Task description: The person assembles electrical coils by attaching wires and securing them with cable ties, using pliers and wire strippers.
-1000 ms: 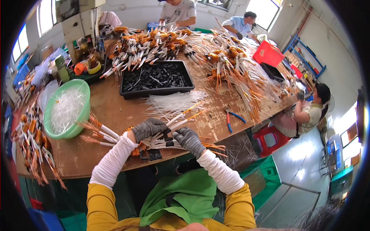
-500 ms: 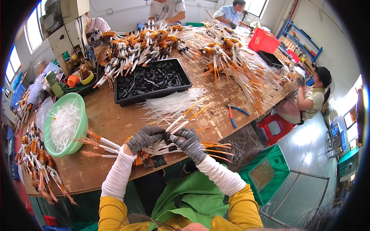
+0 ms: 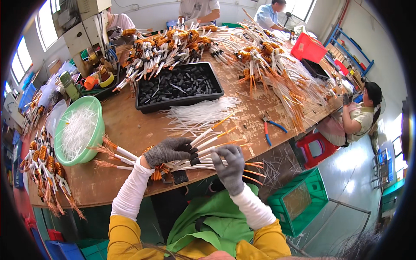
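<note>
My left hand (image 3: 168,152), in a grey knit glove, is closed round the white leads of a copper-wound coil (image 3: 159,172) at the table's near edge. The leads carry black sleeves (image 3: 195,156) and end in bare copper strands pointing right. Just right of the sleeves is my right hand (image 3: 230,168), gloved too, its fingers loosely curled and apart, with nothing visible between them. More white leads with frayed copper ends (image 3: 117,156) stick out left of my left hand.
Beyond my hands lie thin white tubes (image 3: 203,113) and a black tray (image 3: 143,103) of short black sleeves. A green basin (image 3: 100,130) of white strips stands left. Pliers (image 3: 268,130) lie right. Coils (image 3: 173,43) are heaped behind. A green crate (image 3: 318,190) stands below the right edge.
My right hand has come away from the black sleeves, moving right and nearer to me, and its fingers have loosened. My left hand stays on the leads. The view has shifted slightly.
</note>
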Demonstrator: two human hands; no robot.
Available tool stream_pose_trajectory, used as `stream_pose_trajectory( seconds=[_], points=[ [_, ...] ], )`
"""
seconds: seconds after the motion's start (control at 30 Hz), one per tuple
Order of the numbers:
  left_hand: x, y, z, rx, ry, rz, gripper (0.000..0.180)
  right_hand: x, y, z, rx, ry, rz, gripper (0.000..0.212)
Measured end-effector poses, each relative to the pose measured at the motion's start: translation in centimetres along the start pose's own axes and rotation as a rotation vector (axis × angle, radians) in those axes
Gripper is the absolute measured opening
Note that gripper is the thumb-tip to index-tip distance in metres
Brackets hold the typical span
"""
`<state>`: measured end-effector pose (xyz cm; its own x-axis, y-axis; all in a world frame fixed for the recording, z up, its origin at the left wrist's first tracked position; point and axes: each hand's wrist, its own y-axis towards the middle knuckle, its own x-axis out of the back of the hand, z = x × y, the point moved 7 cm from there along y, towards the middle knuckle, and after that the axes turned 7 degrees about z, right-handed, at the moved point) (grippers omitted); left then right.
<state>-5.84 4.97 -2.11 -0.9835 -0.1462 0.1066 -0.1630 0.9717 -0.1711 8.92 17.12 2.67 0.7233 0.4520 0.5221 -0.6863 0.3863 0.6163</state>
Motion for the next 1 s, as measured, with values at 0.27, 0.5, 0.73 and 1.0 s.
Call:
stream_pose_trajectory(
  seconds=[0.27,0.5,0.73,1.0],
  points=[
    [0.1,0.3,1.9,-0.003,0.019,0.001,0.058,-7.9,-7.1,-1.4,-0.806,1.113,0.483,0.026],
    [-0.7,0.1,0.7,-0.056,-0.073,-0.008,0.05,-11.5,-6.8,-3.7,-0.986,1.44,0.168,0.02],
    [-0.3,-0.1,0.9,-0.07,-0.116,-0.078,0.045,-7.8,-6.0,-0.2,-0.58,1.061,-0.005,0.016],
    [-0.2,0.5,1.3,-0.057,-0.057,-0.059,0.043,-8.3,-9.6,-0.5,-0.688,1.128,0.109,0.023]
  ],
)
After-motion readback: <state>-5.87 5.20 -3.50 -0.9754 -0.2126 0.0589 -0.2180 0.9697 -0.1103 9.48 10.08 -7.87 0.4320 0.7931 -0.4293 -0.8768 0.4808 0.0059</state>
